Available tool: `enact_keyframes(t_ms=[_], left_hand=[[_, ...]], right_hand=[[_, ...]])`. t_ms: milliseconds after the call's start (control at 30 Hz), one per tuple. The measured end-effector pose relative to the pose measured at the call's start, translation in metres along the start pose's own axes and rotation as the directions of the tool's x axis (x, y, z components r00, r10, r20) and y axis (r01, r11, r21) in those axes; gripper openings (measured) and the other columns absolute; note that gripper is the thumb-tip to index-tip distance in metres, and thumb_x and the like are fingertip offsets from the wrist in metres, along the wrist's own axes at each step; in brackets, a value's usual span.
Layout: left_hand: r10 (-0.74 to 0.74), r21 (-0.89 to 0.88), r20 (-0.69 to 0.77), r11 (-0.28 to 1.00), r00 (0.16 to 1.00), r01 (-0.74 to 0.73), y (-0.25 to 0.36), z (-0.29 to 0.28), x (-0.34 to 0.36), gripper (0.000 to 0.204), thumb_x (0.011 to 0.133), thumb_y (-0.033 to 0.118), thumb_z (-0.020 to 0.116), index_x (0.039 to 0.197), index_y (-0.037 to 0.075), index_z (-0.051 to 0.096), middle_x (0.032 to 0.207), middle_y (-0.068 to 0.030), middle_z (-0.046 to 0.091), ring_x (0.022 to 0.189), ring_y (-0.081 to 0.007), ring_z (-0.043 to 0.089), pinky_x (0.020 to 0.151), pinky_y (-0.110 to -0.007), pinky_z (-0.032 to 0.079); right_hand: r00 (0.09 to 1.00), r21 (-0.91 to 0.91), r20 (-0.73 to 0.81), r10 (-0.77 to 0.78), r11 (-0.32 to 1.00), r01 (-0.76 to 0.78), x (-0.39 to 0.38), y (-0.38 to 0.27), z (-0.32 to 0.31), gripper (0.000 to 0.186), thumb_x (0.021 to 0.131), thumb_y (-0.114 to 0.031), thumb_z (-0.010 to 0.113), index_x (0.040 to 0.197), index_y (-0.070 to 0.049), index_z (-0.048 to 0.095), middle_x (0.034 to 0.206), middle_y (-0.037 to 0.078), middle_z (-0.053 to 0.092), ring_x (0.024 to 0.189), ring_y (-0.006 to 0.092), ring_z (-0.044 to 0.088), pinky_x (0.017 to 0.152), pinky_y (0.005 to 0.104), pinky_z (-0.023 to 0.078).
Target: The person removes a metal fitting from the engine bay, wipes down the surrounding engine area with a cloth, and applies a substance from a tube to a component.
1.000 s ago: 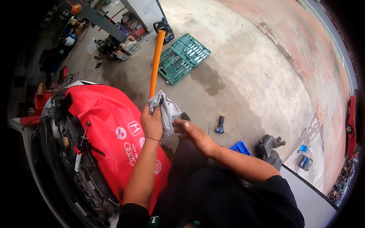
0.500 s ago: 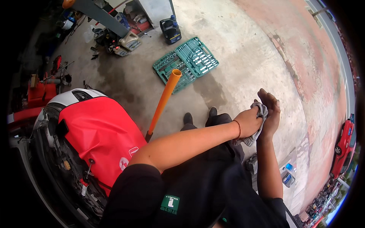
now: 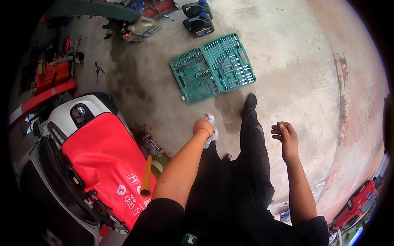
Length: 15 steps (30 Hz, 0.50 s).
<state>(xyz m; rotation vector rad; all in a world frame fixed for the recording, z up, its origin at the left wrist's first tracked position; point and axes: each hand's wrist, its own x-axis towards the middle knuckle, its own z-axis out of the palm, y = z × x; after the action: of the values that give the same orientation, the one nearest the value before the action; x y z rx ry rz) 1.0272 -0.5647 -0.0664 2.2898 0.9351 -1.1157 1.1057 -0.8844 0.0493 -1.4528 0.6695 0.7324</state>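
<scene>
A crumpled grey rag [image 3: 212,134] is gripped in my left hand [image 3: 202,128], whose fingers are closed round it at about waist height. Off to the right, my right hand [image 3: 287,138] is apart from the rag. Its fingers are loosely bent with gaps between them, and I see nothing in it. Beyond both hands, a green tool case [image 3: 198,93] lies unfolded on the concrete, with sockets, wrenches and bits in its slots.
On the left stands a car with its engine bay exposed and a red fender cover [image 3: 102,143] over its side. An orange tube [image 3: 146,176] rises beside it. Dark oil jugs [image 3: 198,25] and a gold jug [image 3: 143,28] stand ahead. A red car [image 3: 355,205] is at far right.
My hands have come apart; the left keeps the rag and has moved left, while the right has let go of it. My view has shifted, one leg is stepping forward, and the tool case appears closer.
</scene>
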Motion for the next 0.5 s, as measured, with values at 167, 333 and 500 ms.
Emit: enact_keyframes(t_ms=[167,333,500], left_hand=[[-0.237,-0.273,0.191,0.919,0.953,0.283,0.02,0.025,0.17,0.047,0.084,0.037,0.051,0.109,0.0,0.066,0.123,-0.0248,0.057,0.114,-0.0379,0.055,0.097,-0.04,0.042],[-0.305,-0.367,0.055,0.88,0.951,0.303,-0.006,0.081,0.348,0.052,0.085,0.043,0.051,0.115,0.002,0.063,0.122,-0.0224,0.059,0.114,-0.035,0.056,0.096,-0.039,0.044],[-0.155,-0.074,-0.355,0.988,0.922,0.137,0.003,0.119,0.464,0.038,0.086,0.031,0.053,0.117,0.011,0.062,0.106,-0.0202,0.066,0.099,-0.0322,0.065,0.086,-0.041,0.05]], right_hand=[[0.924,-0.162,-0.268,0.274,0.932,-0.323,0.068,0.044,-0.123,0.025,0.095,-0.024,0.052,0.107,-0.002,0.056,0.092,0.009,0.065,0.08,0.0166,0.062,0.07,0.0277,0.049],[0.743,0.609,-0.272,0.611,0.708,-0.359,0.159,0.099,-0.173,0.055,0.095,-0.053,0.044,0.124,-0.006,0.049,0.123,0.013,0.056,0.111,0.0251,0.055,0.09,0.0364,0.047],[0.968,0.406,-0.011,0.252,0.885,-0.226,0.303,0.089,-0.072,0.052,0.099,-0.048,0.038,0.125,-0.004,0.047,0.124,0.017,0.055,0.109,0.0262,0.057,0.086,0.0348,0.052]])
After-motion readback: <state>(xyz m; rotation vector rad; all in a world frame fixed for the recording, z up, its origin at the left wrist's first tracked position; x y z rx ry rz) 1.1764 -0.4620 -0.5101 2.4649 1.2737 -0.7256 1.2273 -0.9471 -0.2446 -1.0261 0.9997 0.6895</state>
